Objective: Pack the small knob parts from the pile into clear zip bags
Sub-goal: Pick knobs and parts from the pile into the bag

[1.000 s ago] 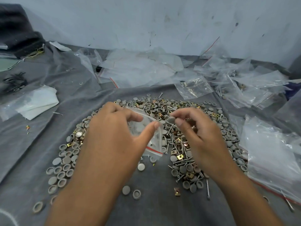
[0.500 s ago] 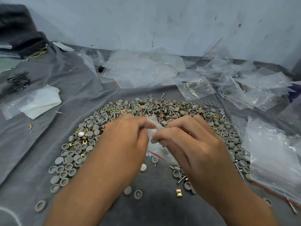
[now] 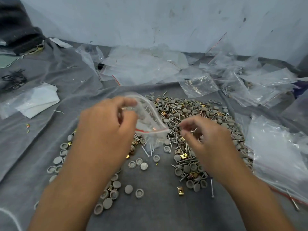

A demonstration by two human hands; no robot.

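Note:
A pile of small grey knob caps, mixed with screws and brass clips, spreads over the grey cloth. My left hand grips a small clear zip bag with a red stripe, held just above the pile's middle. A few pale parts show faintly inside the bag. My right hand hovers over the pile, a little right of the bag and apart from it. Its fingers are curled and pinch a thin screw, though the hand is blurred.
Empty clear zip bags lie heaped at the back by the wall. More bags lie at the right, some with parts in them. A white folded sheet in plastic lies at the left. Loose caps dot the near cloth.
Both hands were together at the bag half a second ago. Now my right hand has pulled away to the right, and my left hand has lifted the bag up and back.

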